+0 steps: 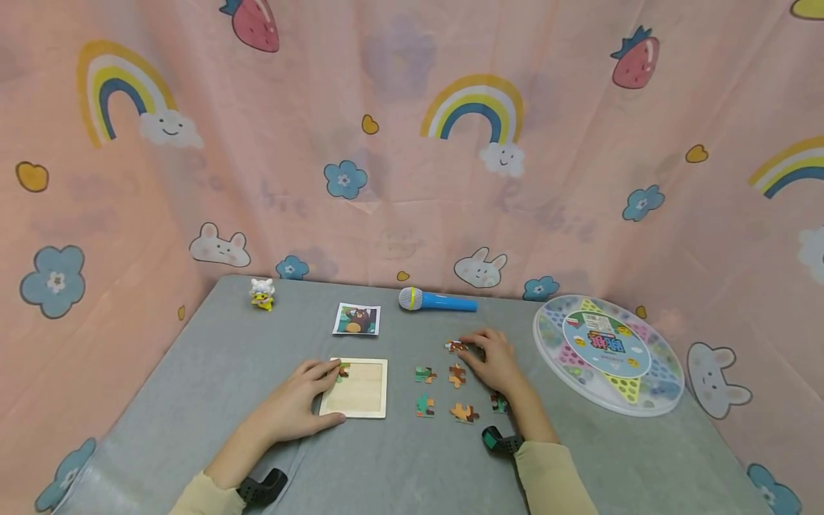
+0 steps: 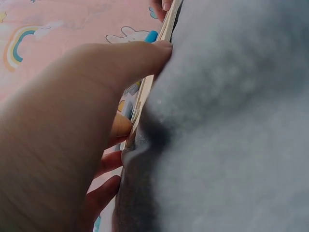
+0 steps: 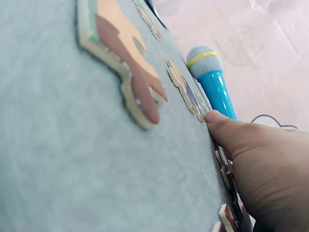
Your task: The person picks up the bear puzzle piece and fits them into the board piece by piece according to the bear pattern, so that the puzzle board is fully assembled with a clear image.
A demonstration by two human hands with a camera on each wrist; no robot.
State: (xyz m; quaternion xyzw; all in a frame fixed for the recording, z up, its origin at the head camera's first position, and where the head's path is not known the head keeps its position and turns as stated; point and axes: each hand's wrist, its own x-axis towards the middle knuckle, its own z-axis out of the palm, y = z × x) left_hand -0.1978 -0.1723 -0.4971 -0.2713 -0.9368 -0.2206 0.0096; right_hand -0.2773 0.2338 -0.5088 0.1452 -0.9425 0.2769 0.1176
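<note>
My left hand (image 1: pixel 297 400) holds the wooden puzzle tray (image 1: pixel 381 390) by its left side, thumb at the near edge and fingers at the upper-left corner. One picture piece (image 1: pixel 345 370) lies in that corner, partly behind a fingertip. In the left wrist view, the thumb of my left hand (image 2: pixel 130 63) touches the tray's rim (image 2: pixel 145 92). My right hand (image 1: pixel 494 361) has its thumb and index finger at a brown-and-white puzzle piece (image 1: pixel 454 346), seeming to pinch its right end. In the right wrist view, the fingertips of my right hand (image 3: pixel 270 159) are mostly hidden.
Several loose pieces, including an orange one (image 1: pixel 463 413) and a green one (image 1: pixel 425 375), lie between the hands. Behind stand a bear picture card (image 1: pixel 356 320), a blue toy microphone (image 1: pixel 444 301) and a small figurine (image 1: pixel 262 294). A round game board (image 1: pixel 650 397) lies at the right.
</note>
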